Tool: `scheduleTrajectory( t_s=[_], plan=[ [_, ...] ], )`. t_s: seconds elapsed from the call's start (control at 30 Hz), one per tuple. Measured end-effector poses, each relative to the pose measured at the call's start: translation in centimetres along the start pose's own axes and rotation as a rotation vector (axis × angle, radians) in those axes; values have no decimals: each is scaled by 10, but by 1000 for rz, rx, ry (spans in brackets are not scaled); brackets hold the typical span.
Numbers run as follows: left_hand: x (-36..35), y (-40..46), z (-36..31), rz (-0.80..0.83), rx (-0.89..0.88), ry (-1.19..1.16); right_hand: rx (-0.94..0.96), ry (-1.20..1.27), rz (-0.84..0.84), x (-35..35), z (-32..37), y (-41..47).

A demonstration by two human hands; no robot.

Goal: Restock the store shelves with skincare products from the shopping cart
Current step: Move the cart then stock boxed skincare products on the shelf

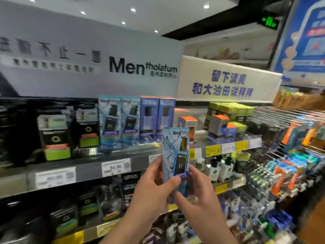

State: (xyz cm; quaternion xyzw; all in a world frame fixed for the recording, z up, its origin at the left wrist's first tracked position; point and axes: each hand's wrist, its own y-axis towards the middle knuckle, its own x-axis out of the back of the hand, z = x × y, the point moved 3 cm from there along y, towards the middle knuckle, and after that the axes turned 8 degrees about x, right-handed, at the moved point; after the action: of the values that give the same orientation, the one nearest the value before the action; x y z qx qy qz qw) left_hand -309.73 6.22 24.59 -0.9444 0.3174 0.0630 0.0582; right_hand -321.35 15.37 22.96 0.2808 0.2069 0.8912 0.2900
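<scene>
Both hands are reaching up and holding one blue box [175, 154] upright. The left hand [154, 187] and right hand [198, 192] are wrapping around its bottom, near the shelf [88, 170].

A white ceiling [158, 13] carries recessed spotlights [133, 10]. A green exit sign [269, 22] hangs at upper right beside a blue poster [306, 36]. A grey header panel [88, 64] reads "Mentholatum"; a white header [226, 81] adjoins it. Wire racks [281, 117] stand at right.
</scene>
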Motion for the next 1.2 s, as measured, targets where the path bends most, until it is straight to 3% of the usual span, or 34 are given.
scheduleTrajectory(
  t_s=[0.33,0.5,0.67,0.83,1.2],
  plan=[
    [88,-2,-39,-161,-94,26,-41,116,134,-80,56,62],
    [116,-9,-54,-205,-199,-11,10,63,82,-103,83,83],
    [140,-11,-66,-281,-272,132,-4,34,33,-127,101,104],
    [156,-9,-70,-280,-221,87,-5,1,-24,-142,102,119],
    [169,4,-73,-235,-163,105,-107,-196,52,-165,90,126]
  ],
)
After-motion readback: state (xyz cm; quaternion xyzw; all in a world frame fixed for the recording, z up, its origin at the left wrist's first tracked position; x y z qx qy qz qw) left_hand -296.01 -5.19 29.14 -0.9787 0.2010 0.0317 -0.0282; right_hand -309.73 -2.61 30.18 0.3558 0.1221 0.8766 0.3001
